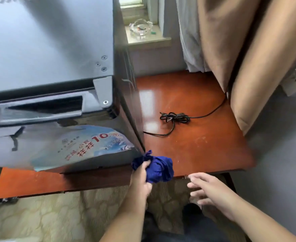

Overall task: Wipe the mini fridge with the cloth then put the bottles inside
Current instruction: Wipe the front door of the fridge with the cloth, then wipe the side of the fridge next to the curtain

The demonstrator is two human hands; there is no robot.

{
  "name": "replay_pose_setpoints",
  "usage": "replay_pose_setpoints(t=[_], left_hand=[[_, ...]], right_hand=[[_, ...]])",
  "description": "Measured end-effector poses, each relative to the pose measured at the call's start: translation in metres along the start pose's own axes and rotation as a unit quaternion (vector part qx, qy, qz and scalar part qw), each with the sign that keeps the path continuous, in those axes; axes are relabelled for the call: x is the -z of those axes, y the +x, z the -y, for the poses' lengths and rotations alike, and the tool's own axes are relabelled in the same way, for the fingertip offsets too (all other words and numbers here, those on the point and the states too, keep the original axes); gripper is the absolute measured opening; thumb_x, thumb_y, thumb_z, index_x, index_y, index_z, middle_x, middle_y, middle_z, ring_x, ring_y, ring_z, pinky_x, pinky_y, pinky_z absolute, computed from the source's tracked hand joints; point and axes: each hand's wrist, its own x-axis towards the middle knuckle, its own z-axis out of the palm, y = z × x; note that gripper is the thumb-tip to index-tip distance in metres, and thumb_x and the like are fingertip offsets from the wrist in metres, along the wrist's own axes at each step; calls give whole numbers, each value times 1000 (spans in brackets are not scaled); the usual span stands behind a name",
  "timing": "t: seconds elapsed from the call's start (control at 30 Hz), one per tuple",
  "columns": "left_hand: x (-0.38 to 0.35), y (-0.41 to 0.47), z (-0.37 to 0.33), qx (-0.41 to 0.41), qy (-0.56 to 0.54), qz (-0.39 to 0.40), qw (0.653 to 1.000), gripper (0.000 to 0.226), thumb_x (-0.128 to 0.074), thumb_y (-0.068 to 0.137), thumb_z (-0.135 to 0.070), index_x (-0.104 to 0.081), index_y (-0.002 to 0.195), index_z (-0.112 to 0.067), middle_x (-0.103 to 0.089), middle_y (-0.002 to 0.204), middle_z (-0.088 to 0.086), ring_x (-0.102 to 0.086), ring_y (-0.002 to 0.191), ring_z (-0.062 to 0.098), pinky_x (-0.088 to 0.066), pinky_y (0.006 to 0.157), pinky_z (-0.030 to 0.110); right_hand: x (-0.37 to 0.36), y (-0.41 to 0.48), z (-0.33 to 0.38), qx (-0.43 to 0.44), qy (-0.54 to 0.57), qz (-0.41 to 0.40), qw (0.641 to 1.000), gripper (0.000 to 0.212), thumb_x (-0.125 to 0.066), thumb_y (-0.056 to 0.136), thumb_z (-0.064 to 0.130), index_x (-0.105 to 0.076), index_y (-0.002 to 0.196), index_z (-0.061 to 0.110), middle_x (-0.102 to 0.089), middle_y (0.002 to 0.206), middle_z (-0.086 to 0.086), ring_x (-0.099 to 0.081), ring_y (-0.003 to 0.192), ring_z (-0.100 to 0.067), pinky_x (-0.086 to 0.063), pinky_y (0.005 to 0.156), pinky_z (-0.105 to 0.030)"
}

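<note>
A dark grey mini fridge (49, 49) stands on a red-brown wooden table (196, 137), door shut, with a blue and white sticker (84, 145) on its front. My left hand (141, 177) grips a bunched blue cloth (158, 167) against the fridge's lower right front corner. My right hand (211, 191) hovers in front of the table's edge, fingers spread and holding nothing. No bottles are in view.
A coiled black power cord (175, 117) lies on the table right of the fridge. Brown curtains (248, 58) hang at the right. A glass ashtray (141, 28) sits on the windowsill behind. Patterned carpet (56, 215) lies below.
</note>
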Motion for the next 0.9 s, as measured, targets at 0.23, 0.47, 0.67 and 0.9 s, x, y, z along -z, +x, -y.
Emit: replay_pose_setpoints(t=[0.23, 0.47, 0.67, 0.9], left_hand=[[-72, -69, 2, -37, -64, 24, 997, 21, -53, 104, -15, -63, 116, 0, -69, 113, 21, -68, 98, 29, -54, 78, 37], [-87, -128, -8, -70, -62, 94, 991, 40, -54, 102, -24, -58, 135, 0, -68, 128, 26, -64, 121, 40, -47, 108, 51], [-67, -155, -19, -107, -32, 118, 987, 45, -46, 102, -29, -60, 138, -5, -67, 133, 22, -61, 128, 39, -36, 118, 57], [-67, -225, -65, -273, -16, 212, 938, 54, -55, 93, -24, -50, 145, -10, -64, 140, 14, -60, 132, 27, -47, 110, 43]], right_hand=[[66, 1, 25, 74, -49, 57, 994, 36, -61, 95, 53, -56, 128, 39, -67, 123, 8, -71, 104, -12, -64, 84, -34], [33, -5, 65, 176, -41, 146, 973, 105, -76, 65, 75, -25, 154, 51, -44, 148, 17, -55, 130, -11, -63, 85, -32], [-3, -15, 105, 259, -9, 166, 951, 43, -82, 85, 32, -59, 118, 48, -70, 120, 17, -67, 104, 10, -57, 91, -19], [-24, -80, 179, 477, 3, 105, 872, 35, -80, 86, 11, -67, 116, 24, -76, 109, 6, -73, 101, -8, -58, 86, -21]])
